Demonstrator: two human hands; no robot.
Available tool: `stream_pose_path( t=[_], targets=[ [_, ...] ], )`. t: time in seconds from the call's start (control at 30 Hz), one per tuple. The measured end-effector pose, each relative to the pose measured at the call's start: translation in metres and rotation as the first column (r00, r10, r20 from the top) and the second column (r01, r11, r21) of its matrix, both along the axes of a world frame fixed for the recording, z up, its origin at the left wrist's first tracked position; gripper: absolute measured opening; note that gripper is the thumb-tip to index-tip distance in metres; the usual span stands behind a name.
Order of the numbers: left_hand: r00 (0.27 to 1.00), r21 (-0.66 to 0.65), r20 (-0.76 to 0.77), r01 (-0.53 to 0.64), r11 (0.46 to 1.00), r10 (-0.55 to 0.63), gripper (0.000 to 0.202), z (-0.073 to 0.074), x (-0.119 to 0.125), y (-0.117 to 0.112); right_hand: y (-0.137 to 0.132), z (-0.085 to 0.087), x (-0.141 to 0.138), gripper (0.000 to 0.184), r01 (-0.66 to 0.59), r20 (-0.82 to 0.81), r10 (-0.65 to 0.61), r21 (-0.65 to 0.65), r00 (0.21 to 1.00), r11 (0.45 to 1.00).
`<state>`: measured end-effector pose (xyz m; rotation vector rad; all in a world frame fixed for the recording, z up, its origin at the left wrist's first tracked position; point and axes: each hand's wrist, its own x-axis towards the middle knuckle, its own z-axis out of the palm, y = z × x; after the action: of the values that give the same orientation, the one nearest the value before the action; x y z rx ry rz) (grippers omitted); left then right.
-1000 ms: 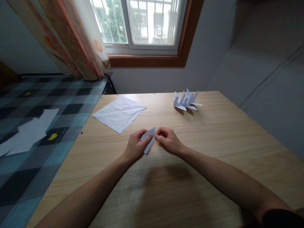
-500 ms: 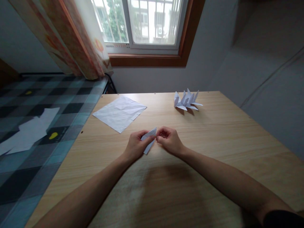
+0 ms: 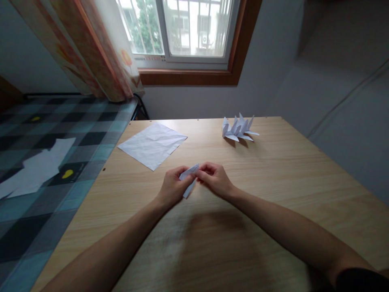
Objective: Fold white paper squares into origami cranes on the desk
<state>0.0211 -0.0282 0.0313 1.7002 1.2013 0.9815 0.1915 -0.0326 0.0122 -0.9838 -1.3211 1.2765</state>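
Observation:
A small folded piece of white paper (image 3: 189,190) is held over the middle of the table. My left hand (image 3: 176,182) is closed round it, thumb on top, with one narrow end sticking out below toward me. At the paper's right end, my right hand (image 3: 214,178) pinches with thumb and forefinger, its other fingers curled. The two hands' fingertips meet there and partly hide the paper's edge. Beyond my left hand, a creased white square sheet (image 3: 153,146) lies flat on the table.
Near the table's far edge stands a row of folded white paper pieces (image 3: 239,129) with pointed tips. The wooden tabletop (image 3: 288,174) adjoins a bed with a checked cover (image 3: 75,211) on the left, where white sheets (image 3: 45,170) lie. A window (image 3: 194,32) is ahead.
My right hand's thumb has moved left and pressed down onto the end of the folded paper, closing its pinch. My left hand keeps its hold almost unmoved.

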Motion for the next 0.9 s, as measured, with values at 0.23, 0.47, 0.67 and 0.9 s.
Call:
stream_pose_path(
  t=[0.23,0.47,0.67,0.9],
  targets=[
    [1.000,0.011,0.014,-0.009,1.000,0.009,0.025,-0.003,0.002,0.000,0.000,0.001,0.001,0.027,-0.010,0.079,0.004,0.075,0.997,0.997],
    [0.940,0.382,0.043,-0.328,0.864,0.338,0.030,-0.002,0.003,-0.003,0.000,0.001,0.002,0.024,0.177,0.107,-0.189,0.118,0.976,0.977],
    [0.991,0.356,-0.045,-0.105,0.928,0.129,0.022,-0.001,0.006,-0.019,-0.014,0.003,-0.006,0.015,0.220,0.100,-0.258,0.294,0.961,0.930],
    [0.962,0.070,0.197,0.179,0.981,-0.189,0.038,-0.012,0.005,-0.014,-0.019,0.000,-0.005,0.014,-0.053,0.039,0.043,0.291,0.998,0.955]
  ],
)
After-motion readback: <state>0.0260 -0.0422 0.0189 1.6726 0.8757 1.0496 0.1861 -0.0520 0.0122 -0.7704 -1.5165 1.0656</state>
